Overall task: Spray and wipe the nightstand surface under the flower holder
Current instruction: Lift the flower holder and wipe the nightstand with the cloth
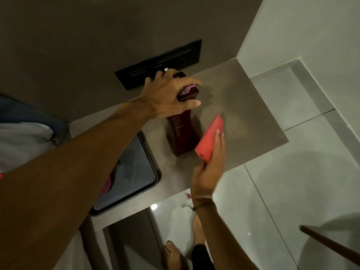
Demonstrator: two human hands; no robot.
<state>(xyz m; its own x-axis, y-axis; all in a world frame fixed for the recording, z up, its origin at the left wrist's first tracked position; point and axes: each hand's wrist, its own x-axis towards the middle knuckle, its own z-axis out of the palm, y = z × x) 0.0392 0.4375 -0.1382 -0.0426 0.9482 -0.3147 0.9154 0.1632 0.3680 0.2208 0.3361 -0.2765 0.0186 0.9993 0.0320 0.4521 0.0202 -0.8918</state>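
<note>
While left hand (167,94) grips flower holder (183,133), right hand (209,168) holds cloth (209,141) near nightstand (243,114) edge

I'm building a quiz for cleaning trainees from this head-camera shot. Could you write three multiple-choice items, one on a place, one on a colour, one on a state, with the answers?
1. Where does the dark tray lie relative to the flower holder?
A. To its left on the nightstand
B. On the floor
C. On top of it

2. What colour is the cloth in the right hand?
A. Blue
B. Coral red
C. White

3. What is the left hand doing?
A. Resting flat on the tray
B. Hanging free
C. Gripping the flower holder's top

Answers: 1 A, the tray sits on the nightstand left of the holder; 2 B, the folded cloth is coral red; 3 C, fingers wrap the holder's upper end.
</note>
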